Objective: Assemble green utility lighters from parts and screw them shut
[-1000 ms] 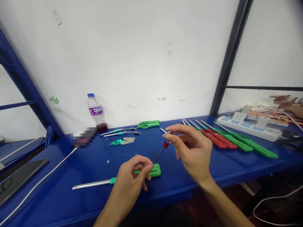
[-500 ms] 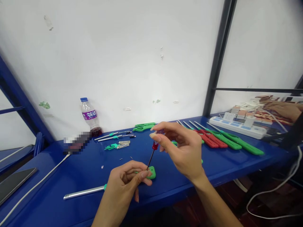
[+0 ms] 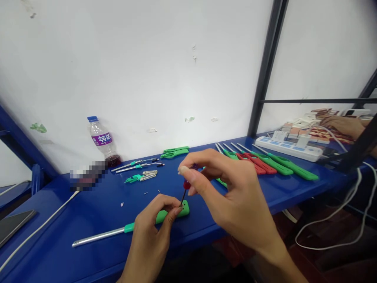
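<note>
My right hand [image 3: 232, 192] pinches a small screwdriver [image 3: 186, 184] with a red collar and dark shaft between thumb and fingers; the fingers cover most of its handle. The shaft slants down to the green handle of a long-nosed lighter [image 3: 185, 208], which lies on the blue table with its metal tube pointing left. My left hand [image 3: 151, 228] is closed on that lighter handle, thumb and forefinger meeting beside the screwdriver's tip. Whether a screw sits under the tip is hidden by those fingers. Two tiny screws [image 3: 159, 191] lie behind the left hand.
Several red and green lighters [image 3: 277, 163] lie at the right, near a white power strip [image 3: 290, 149]. Green shell pieces [image 3: 175, 152], metal tubes with wires [image 3: 138, 166] and teal parts [image 3: 134, 179] lie further back. A bottle [image 3: 103, 141] stands left; another person's hand [image 3: 343, 125] shows far right.
My left fingers have drawn together around the screwdriver's tip, and more of the lighter's green handle shows. The screwdriver stays over the handle. The whole view has shifted a little.
</note>
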Action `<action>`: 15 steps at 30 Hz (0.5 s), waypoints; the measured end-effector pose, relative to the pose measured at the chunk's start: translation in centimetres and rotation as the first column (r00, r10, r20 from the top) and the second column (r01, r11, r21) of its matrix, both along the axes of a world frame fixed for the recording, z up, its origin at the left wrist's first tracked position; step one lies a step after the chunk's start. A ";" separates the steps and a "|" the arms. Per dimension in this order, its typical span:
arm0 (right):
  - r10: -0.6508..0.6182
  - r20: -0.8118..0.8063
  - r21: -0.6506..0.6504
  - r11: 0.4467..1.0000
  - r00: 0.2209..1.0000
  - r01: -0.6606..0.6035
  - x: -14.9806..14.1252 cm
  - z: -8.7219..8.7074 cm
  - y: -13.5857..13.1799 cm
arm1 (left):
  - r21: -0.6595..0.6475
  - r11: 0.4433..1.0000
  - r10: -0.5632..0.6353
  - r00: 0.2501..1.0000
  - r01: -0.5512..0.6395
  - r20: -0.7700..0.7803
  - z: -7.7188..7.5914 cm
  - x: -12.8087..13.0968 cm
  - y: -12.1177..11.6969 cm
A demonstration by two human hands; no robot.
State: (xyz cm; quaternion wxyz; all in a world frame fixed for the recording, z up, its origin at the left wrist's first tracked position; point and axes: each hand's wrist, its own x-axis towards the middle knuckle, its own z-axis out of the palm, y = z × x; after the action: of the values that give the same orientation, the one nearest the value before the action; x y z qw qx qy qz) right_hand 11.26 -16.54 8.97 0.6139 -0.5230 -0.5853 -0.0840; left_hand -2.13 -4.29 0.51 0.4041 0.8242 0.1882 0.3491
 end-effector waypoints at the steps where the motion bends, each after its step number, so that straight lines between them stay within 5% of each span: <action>1: -0.005 0.013 -0.028 1.000 1.000 0.005 0.1 0.0 0.0 | 0.018 1.000 -0.003 1.000 0.003 -0.017 0.0 0.2 0.2; 9: 0.034 0.021 -0.191 0.981 0.999 -0.030 1.8 -0.6 1.3 | 0.248 0.969 0.025 0.999 -0.014 -0.043 -0.6 2.2 2.5; 15: 0.043 0.099 -0.278 0.960 0.994 -0.014 3.3 -1.2 2.8 | 0.274 0.961 0.007 0.992 0.029 -0.130 -1.7 2.7 2.8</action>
State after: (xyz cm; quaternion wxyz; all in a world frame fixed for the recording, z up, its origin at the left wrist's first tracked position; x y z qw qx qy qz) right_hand 14.53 -13.77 7.81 0.5044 -0.5902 -0.6299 -0.0196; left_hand 0.62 -1.50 -1.22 0.2744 0.8944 0.1589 0.3154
